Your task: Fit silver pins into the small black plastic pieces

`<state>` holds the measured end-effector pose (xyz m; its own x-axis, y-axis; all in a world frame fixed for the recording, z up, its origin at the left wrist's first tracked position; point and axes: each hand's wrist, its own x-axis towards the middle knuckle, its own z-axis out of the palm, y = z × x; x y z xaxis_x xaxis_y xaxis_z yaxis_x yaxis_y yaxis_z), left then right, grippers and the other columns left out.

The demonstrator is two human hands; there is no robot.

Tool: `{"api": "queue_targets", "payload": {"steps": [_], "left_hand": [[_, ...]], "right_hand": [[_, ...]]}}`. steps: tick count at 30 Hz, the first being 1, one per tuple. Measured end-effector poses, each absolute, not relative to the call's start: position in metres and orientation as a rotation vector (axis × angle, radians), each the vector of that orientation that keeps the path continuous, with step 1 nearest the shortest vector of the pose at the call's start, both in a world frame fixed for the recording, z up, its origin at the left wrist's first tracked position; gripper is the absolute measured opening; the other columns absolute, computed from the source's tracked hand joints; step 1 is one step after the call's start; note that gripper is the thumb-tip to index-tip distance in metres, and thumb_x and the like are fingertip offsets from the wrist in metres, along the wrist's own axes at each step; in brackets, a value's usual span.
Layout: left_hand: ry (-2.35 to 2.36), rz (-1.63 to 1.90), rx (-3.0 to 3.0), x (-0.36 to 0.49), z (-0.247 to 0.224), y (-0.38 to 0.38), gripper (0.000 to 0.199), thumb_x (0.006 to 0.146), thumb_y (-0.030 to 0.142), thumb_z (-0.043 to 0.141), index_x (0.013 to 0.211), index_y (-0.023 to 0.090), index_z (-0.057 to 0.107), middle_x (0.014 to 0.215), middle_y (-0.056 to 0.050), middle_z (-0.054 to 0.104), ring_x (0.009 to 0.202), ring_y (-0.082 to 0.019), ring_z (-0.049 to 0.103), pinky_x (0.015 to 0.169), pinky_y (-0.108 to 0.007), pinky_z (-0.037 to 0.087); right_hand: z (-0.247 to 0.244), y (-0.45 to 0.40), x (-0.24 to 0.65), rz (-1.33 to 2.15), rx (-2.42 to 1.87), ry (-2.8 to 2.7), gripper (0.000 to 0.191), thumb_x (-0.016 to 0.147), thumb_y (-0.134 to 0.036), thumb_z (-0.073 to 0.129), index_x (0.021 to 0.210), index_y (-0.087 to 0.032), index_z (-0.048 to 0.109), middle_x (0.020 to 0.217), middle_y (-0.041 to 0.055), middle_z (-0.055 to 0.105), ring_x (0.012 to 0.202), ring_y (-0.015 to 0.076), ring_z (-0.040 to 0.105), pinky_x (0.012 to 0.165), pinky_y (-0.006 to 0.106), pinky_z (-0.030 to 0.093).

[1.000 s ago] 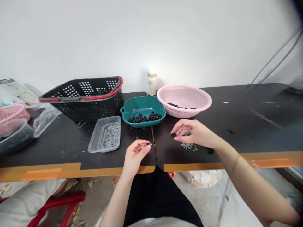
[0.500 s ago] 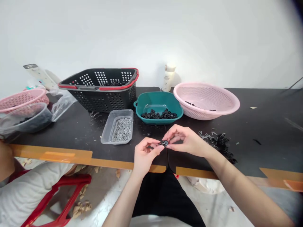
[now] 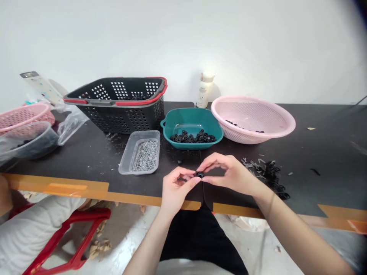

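From the head view, my left hand (image 3: 177, 187) and right hand (image 3: 231, 172) pinch a small black ring (image 3: 198, 174) between their fingertips, above the black table (image 3: 86, 160). It looks light, stiff and easy to drop, so I'd hold it by its rim. Loose metal pins (image 3: 252, 165) lie beside my right hand.

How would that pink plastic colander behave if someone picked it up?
The pink plastic colander probably feels light, since its thin wall is full of small holes, and it may flex a little. The few black pieces inside could slide around. Its rounded bowl shape might rock if pushed.
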<state>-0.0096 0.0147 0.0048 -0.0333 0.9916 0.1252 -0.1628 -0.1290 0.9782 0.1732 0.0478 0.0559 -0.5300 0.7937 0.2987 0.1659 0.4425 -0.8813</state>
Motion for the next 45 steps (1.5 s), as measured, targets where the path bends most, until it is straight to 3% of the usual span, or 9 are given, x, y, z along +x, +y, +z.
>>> {"api": "queue_targets", "payload": {"steps": [11, 17, 21, 30, 45], "left_hand": [[1.017, 1.369, 1.078, -0.010, 0.007, 0.014, 0.014, 0.063, 0.019, 0.080, 0.074, 0.016, 0.072, 0.062, 0.001, 0.067, 0.054, -0.009, 0.060, 0.052, -0.019, 0.053], [1.004, 1.388, 0.992, -0.010, 0.010, 0.016, 0.013, 0.061, 0.017, 0.079, 0.071, 0.015, 0.072, 0.059, 0.001, 0.068, 0.049, -0.009, 0.061, 0.050, -0.019, 0.054], [1.000, 1.426, 0.957, -0.009, 0.012, 0.016, 0.013, 0.059, 0.017, 0.080, 0.069, 0.015, 0.071, 0.060, 0.000, 0.069, 0.048, -0.010, 0.062, 0.048, -0.021, 0.056], [0.999, 1.495, 0.927, -0.010, 0.009, 0.016, 0.017, 0.057, 0.021, 0.082, 0.068, 0.014, 0.071, 0.063, -0.001, 0.071, 0.048, -0.010, 0.062, 0.047, -0.022, 0.057], [1.002, 1.518, 0.938, -0.009, 0.009, 0.013, 0.018, 0.056, 0.021, 0.083, 0.066, 0.014, 0.070, 0.059, 0.000, 0.067, 0.048, -0.011, 0.062, 0.048, -0.021, 0.056]], "right_hand": [[0.052, 0.047, 0.174, 1.229, -0.819, -1.869, 0.033, 0.072, -0.026, 0.080, 0.100, -0.019, 0.063, 0.094, 0.0056, 0.074, 0.081, 0.0196, 0.073, 0.078, 0.033, 0.061], [0.050, 0.046, 0.171, 1.192, -0.845, -1.862, 0.018, 0.074, -0.028, 0.079, 0.089, -0.019, 0.074, 0.086, 0.0044, 0.076, 0.076, 0.0201, 0.074, 0.072, 0.029, 0.062], [0.044, 0.044, 0.166, 1.197, -0.842, -1.787, 0.018, 0.074, -0.028, 0.080, 0.090, -0.022, 0.076, 0.089, 0.0043, 0.077, 0.079, 0.0214, 0.074, 0.072, 0.030, 0.063], [0.037, 0.045, 0.160, 1.464, -0.840, -1.517, 0.033, 0.062, -0.022, 0.087, 0.092, -0.020, 0.073, 0.088, 0.0052, 0.077, 0.082, 0.0221, 0.074, 0.080, 0.035, 0.062], [0.037, 0.043, 0.158, 1.489, -0.853, -1.500, 0.031, 0.063, -0.023, 0.087, 0.088, -0.018, 0.068, 0.090, 0.0084, 0.077, 0.083, 0.0221, 0.074, 0.076, 0.032, 0.063]]}}
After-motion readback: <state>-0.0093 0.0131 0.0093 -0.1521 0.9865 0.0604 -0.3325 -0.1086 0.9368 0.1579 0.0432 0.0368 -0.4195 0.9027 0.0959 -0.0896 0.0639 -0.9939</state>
